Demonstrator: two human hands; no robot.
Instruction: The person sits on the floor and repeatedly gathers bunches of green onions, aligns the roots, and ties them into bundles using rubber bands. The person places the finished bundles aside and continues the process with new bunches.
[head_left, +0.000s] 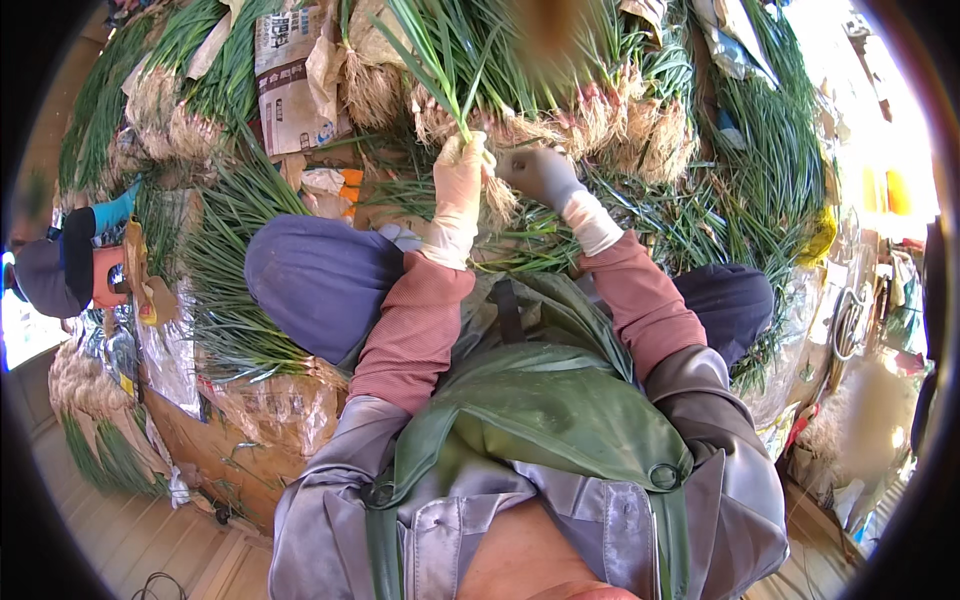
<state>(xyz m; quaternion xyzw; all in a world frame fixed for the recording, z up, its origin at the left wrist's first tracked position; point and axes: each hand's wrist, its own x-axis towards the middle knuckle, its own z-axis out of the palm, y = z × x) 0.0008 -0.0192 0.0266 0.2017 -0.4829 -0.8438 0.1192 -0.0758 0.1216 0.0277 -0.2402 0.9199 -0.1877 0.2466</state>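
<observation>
My left hand (459, 169), in a pale rubber glove, grips a stalk of green garlic (448, 82) near its base. The leaves point up and away from me, and its pale roots (499, 201) hang below the fingers. Right beside those roots is my right hand (544, 176), in a grey-coated glove with curled fingers; motion blur hides whether anything is in them. Beyond both hands lies a row of garlic plants (592, 112) with pinkish bases and stringy roots towards me. Loose leaves (540, 236) are strewn under my hands.
More garlic greens (240, 262) lie by my left knee, with another heap (765, 172) at the right. A printed paper sack (289, 82) is at the upper left. Another person (56, 262) sits near an orange plastic stool (110, 277) at the far left. My green apron (540, 412) covers my lap.
</observation>
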